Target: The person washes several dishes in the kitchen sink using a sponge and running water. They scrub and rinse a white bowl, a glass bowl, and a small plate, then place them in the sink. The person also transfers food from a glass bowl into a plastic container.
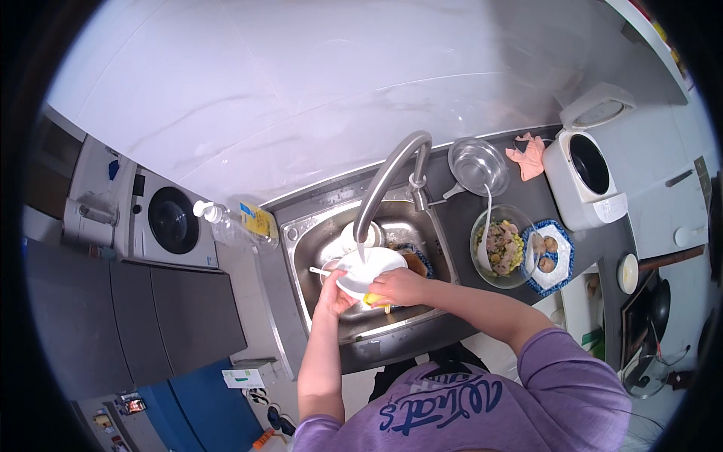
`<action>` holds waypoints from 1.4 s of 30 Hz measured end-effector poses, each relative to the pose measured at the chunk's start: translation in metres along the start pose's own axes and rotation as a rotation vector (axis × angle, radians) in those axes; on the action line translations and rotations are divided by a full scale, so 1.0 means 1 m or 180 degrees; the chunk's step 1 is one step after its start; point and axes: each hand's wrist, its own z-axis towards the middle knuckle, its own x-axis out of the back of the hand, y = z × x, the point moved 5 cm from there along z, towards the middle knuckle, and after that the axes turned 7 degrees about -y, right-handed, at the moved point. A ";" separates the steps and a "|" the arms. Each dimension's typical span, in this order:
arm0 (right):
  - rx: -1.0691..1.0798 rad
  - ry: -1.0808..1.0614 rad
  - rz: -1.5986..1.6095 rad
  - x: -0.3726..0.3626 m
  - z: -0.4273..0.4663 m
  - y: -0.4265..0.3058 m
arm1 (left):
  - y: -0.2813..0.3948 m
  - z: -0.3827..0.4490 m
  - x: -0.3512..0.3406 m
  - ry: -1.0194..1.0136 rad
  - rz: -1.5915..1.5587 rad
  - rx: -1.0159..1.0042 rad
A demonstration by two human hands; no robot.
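Over a stainless steel sink (361,332), my left hand (335,295) holds the left rim of a white bowl (370,268). My right hand (398,287) presses a yellow sponge or cloth (373,299) against the bowl's near right side. Water runs from the curved metal faucet (390,169) into the bowl. Behind the bowl, a white dish (373,234) lies in the sink. More dishes, one with a blue pattern, are partly hidden at the right of the basin, and a white spoon handle (319,271) sticks out at the left.
Right of the sink are a steel bowl (477,164), a glass bowl of chopped food (502,248) with a white spoon, a blue-rimmed plate (548,277) with round pieces, a pink cloth (530,157) and an open rice cooker (587,181). Pump bottles (226,223) stand at the left.
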 end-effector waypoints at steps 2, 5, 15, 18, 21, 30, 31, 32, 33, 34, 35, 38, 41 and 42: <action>-0.0383 -0.0243 0.0561 -0.001 -0.003 0.009 | -0.001 -0.004 0.007 0.0182 0.0467 -0.0042; -0.1236 0.0138 0.1250 0.004 -0.006 0.030 | -0.003 -0.007 0.001 0.0367 0.0689 -0.0472; -0.2620 0.1286 0.0769 -0.039 0.025 0.068 | -0.038 -0.002 -0.041 0.0788 0.1709 -0.1298; -0.2048 0.0585 0.1780 -0.056 0.042 0.053 | -0.030 0.007 -0.025 0.0935 0.1624 -0.1171; -0.1644 -0.0576 0.1146 -0.050 0.026 0.040 | -0.005 -0.003 -0.008 0.1186 0.1764 -0.1847; -0.0650 0.0197 -0.0480 0.021 0.046 0.080 | 0.005 -0.023 -0.041 0.0591 0.1603 -0.0313; -0.0540 -0.0291 -0.0282 0.015 0.054 0.081 | 0.002 -0.018 -0.048 0.0684 0.1438 -0.0378; -0.0287 -0.0561 -0.0029 0.012 0.059 0.078 | 0.007 -0.018 -0.052 0.0566 0.1740 -0.0267; -0.0130 -0.0694 -0.0081 0.010 0.062 0.076 | 0.012 -0.020 -0.054 0.0441 0.2040 -0.0151; -0.0487 -0.0656 -0.0055 0.012 0.062 0.084 | 0.013 -0.021 -0.055 0.0417 0.2337 0.0025; -0.0726 -0.0534 0.0011 0.012 0.061 0.088 | 0.017 -0.025 -0.056 0.0482 0.2518 -0.0161; -0.1997 -0.0066 0.0313 0.009 0.043 0.108 | 0.025 -0.039 -0.062 0.0673 0.2401 -0.0825; -0.3116 0.0484 0.1157 -0.010 0.015 0.113 | 0.027 -0.053 -0.069 0.1034 0.2080 -0.1697; -0.3265 -0.0043 0.0869 -0.022 0.012 0.108 | 0.026 -0.056 -0.071 0.1180 0.1979 -0.2015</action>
